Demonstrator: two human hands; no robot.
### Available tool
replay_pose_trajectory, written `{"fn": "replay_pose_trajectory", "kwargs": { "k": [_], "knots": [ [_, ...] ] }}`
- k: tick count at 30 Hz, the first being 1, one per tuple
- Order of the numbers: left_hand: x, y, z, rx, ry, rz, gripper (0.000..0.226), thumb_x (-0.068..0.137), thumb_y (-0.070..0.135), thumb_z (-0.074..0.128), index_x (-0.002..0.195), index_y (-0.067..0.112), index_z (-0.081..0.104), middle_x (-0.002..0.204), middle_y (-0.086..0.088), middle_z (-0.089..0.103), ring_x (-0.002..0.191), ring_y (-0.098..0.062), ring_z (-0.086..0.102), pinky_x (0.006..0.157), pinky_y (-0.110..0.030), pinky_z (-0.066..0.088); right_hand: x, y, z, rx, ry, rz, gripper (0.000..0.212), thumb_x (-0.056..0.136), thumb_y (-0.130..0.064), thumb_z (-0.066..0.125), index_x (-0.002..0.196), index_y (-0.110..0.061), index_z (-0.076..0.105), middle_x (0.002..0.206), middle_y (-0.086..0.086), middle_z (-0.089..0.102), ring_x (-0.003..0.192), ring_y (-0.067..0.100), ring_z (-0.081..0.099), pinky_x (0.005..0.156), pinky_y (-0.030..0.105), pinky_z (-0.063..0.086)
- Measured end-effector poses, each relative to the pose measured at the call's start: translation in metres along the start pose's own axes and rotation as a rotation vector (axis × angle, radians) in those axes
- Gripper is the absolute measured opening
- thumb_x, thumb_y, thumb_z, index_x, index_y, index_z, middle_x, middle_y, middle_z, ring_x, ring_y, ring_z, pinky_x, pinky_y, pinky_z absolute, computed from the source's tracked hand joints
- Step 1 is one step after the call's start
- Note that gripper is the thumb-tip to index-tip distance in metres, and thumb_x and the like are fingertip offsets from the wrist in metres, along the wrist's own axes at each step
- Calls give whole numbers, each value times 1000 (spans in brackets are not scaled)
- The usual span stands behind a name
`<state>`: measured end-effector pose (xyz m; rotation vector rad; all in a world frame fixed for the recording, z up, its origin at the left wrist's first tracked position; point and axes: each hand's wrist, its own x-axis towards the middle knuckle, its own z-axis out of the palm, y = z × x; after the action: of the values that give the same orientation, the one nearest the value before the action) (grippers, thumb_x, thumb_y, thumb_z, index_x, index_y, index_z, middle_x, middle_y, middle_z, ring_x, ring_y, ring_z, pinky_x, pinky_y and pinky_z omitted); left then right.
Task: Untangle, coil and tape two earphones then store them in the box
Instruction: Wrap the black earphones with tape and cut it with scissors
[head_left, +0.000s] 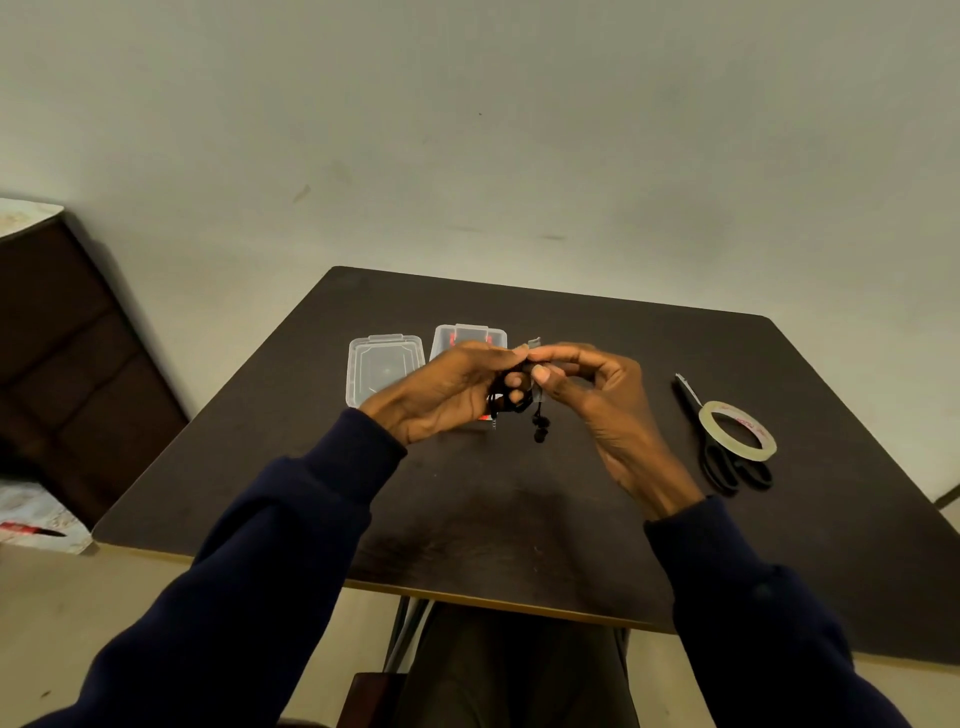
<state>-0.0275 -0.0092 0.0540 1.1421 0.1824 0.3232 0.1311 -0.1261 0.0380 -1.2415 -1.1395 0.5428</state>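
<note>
Earphone coil (511, 400) is hanging above the counter (519, 519) in front of the box (470, 335), my left hand (447, 395) curling round it, my right hand (597, 405) pinching a tape strip (535, 344) at it; I'm worrying the strip is folding onto itself, letting loops spring loose.

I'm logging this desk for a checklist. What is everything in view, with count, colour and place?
table: one, dark brown, against the pale wall
clear box: one, transparent, something red inside, far side, partly behind the hands
clear lid: one, transparent, left of the box
scissors: one, black, table's right side
tape roll: one, clear, resting on the scissors
black earphones: one set, coiled, held above the table
tape strip: one, clear, at the fingertips
cabinet: one, dark brown, far left
left hand: navy sleeve, grip round the earphones
right hand: navy sleeve, pinches the tape strip
</note>
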Motion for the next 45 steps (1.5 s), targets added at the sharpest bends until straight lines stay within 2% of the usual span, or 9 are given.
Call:
{"fn": "replay_pose_trajectory", "kwargs": {
  "k": [8, 16, 21, 23, 27, 31, 35, 41, 45],
  "knots": [
    [6, 1, 1, -41, -53, -74, 65, 104, 46, 38, 134, -10, 46, 90, -10, 40, 73, -11, 47, 76, -27, 41, 0, -4, 2, 1, 50, -68, 15, 84, -9, 81, 99, -9, 79, 104, 7, 77, 106, 28, 70, 96, 57, 55],
    [10, -4, 4, -150, -52, -98, 38, 102, 25, 37, 110, 0, 64, 86, -7, 49, 69, -9, 47, 68, -24, 45, -6, -5, 4, 43, 108, -91, 17, 84, -2, 80, 101, -3, 77, 99, 8, 78, 98, 23, 74, 87, 37, 60],
    [8, 1, 1, -159, -90, -180, 37, 101, 17, 44, 133, -1, 47, 89, -7, 52, 76, -11, 51, 74, -26, 48, -8, -3, 2, 18, 124, -106, 19, 84, -2, 79, 102, -6, 77, 101, 6, 78, 100, 25, 74, 87, 38, 60],
    [9, 3, 0, -161, -96, -196, 35, 100, 13, 50, 133, 0, 49, 93, -8, 54, 80, -13, 53, 77, -28, 51, -9, -3, 2, 20, 123, -110, 20, 84, -2, 79, 104, -5, 77, 102, 6, 78, 100, 25, 73, 87, 38, 60],
    [10, 4, 3, 34, -15, -166, 20, 100, 14, 55, 114, 1, 60, 84, -7, 62, 79, -17, 61, 72, -29, 54, -11, -4, 2, 36, 135, -115, 21, 84, -3, 79, 104, -7, 77, 102, 6, 78, 101, 25, 73, 86, 32, 59],
    [8, -2, 4, 128, 101, -80, 22, 99, 18, 58, 107, 2, 69, 87, -9, 69, 81, -20, 65, 75, -32, 56, -11, -5, -1, 7, 139, -115, 21, 83, -4, 80, 104, -7, 77, 101, 4, 78, 99, 21, 73, 84, 28, 58],
    [5, -7, 8, 237, 170, 17, 32, 91, 26, 66, 108, -1, 72, 90, -13, 72, 81, -21, 68, 80, -35, 57, -10, -4, -2, -19, 144, -114, 21, 83, -6, 81, 104, -7, 77, 100, 4, 78, 99, 24, 74, 88, 40, 60],
    [-1, -5, 19, 487, 259, 210, 24, 86, 7, 75, 109, 0, 72, 86, -10, 78, 76, -18, 74, 73, -25, 59, -10, -6, -3, -83, 141, -102, 23, 83, -12, 82, 105, -9, 77, 102, 1, 78, 98, 20, 73, 87, 38, 61],
    [-1, -4, 19, 656, 250, 293, 23, 85, 10, 75, 108, 6, 74, 91, -10, 78, 81, -23, 75, 79, -30, 62, -10, -6, -3, -94, 158, -86, 26, 84, -12, 81, 109, -8, 76, 103, 3, 78, 98, 18, 74, 87, 36, 61]
  ]
}}
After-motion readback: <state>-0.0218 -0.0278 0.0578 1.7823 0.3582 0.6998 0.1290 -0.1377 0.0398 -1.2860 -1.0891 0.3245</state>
